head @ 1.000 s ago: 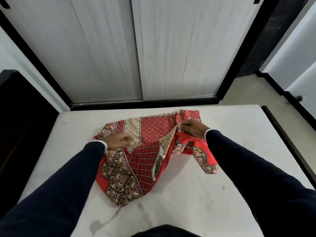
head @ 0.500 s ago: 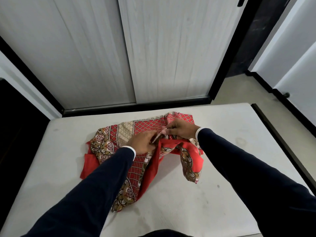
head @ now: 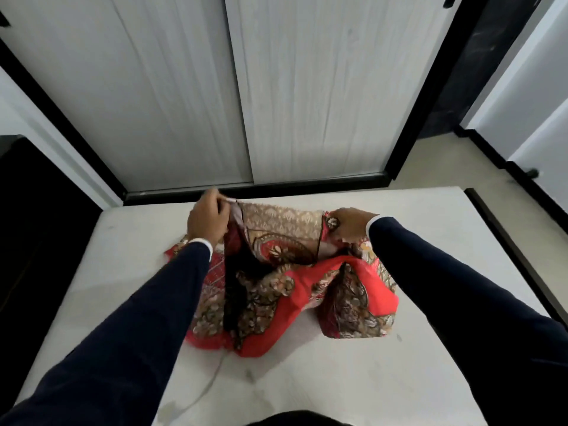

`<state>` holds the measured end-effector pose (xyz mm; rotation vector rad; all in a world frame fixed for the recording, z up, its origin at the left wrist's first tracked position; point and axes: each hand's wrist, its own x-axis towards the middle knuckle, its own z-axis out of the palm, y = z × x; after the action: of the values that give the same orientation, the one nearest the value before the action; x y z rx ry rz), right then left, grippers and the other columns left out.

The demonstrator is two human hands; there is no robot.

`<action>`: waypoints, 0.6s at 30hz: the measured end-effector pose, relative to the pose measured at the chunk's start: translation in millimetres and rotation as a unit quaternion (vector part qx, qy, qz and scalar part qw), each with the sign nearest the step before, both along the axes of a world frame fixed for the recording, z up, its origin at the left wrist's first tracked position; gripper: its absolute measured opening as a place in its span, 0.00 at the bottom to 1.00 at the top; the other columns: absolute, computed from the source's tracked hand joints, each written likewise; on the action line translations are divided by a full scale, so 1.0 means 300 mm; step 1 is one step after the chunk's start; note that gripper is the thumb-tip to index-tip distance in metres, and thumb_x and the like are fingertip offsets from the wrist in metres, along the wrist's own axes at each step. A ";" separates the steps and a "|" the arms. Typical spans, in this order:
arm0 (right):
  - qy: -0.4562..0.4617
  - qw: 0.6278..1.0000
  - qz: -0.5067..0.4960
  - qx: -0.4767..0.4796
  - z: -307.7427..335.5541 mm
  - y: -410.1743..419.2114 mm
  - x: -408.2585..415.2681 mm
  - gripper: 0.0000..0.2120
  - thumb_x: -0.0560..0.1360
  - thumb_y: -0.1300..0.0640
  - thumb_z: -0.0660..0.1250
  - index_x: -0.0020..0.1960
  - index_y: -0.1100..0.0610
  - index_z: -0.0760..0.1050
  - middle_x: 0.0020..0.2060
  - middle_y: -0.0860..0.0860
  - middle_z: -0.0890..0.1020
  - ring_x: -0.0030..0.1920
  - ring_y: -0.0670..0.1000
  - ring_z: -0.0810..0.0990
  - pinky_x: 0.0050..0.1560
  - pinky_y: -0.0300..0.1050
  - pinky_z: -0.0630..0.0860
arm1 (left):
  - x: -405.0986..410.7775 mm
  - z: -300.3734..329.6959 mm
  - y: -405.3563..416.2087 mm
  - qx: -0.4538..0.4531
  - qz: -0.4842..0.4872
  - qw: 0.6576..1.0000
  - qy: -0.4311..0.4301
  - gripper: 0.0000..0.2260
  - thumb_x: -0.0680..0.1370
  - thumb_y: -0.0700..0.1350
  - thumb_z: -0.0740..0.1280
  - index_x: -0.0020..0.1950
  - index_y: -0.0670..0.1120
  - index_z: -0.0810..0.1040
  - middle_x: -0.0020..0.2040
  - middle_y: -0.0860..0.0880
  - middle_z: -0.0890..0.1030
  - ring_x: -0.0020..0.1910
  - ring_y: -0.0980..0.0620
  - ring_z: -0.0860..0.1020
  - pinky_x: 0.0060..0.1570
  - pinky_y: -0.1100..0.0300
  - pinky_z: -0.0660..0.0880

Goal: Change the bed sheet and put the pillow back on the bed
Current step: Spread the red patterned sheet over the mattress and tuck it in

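A red bed sheet (head: 285,290) with brown, beige and floral patterns hangs bunched over the bare white mattress (head: 353,379). My left hand (head: 209,219) pinches one top edge of the sheet and lifts it at the far side of the mattress. My right hand (head: 350,224) grips another part of the same edge, a short way to the right. A beige patterned strip is stretched between the two hands, and the lower folds rest on the mattress. No pillow is in view.
Pale sliding wardrobe doors (head: 233,93) with a black frame stand just beyond the mattress. A dark piece of furniture (head: 40,229) borders the bed on the left. A black bed frame edge (head: 519,250) runs along the right, with light floor (head: 455,167) beyond it.
Both hands came together on the sheet, then lifted its edge off the mattress and moved apart, left hand going left and up. The sheet now hangs partly unfolded between them.
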<state>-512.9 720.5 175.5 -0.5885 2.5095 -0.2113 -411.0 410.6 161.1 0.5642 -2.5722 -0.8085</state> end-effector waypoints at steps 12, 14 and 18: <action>0.023 0.947 -0.244 -0.207 0.003 -0.023 -0.119 0.12 0.75 0.62 0.60 0.47 0.62 0.82 0.48 0.64 0.84 0.43 0.57 0.81 0.44 0.47 0.75 | 0.071 0.006 -0.040 -0.101 -0.207 0.973 -0.002 0.14 0.79 0.53 0.68 0.58 0.49 0.68 0.48 0.48 0.81 0.45 0.50 0.82 0.39 0.52 0.79; -0.015 0.912 -0.284 -0.296 0.000 -0.034 -0.085 0.14 0.77 0.63 0.58 0.41 0.60 0.81 0.37 0.60 0.84 0.32 0.54 0.77 0.36 0.46 0.73 | 0.094 -0.041 -0.049 -0.113 -0.217 0.969 -0.018 0.17 0.79 0.59 0.67 0.58 0.48 0.71 0.51 0.49 0.81 0.47 0.50 0.81 0.45 0.51 0.79; -0.114 0.849 -0.310 -0.412 0.043 -0.061 -0.032 0.14 0.81 0.61 0.58 0.47 0.65 0.81 0.37 0.60 0.85 0.36 0.57 0.82 0.37 0.50 0.80 | 0.111 -0.103 -0.053 -0.213 -0.219 0.939 -0.158 0.22 0.78 0.63 0.65 0.59 0.46 0.77 0.46 0.47 0.83 0.43 0.45 0.81 0.42 0.51 0.79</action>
<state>-522.6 702.1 188.3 -0.0007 2.1989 -1.5473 -377.8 394.6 130.1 -0.0230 -3.0990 -0.2666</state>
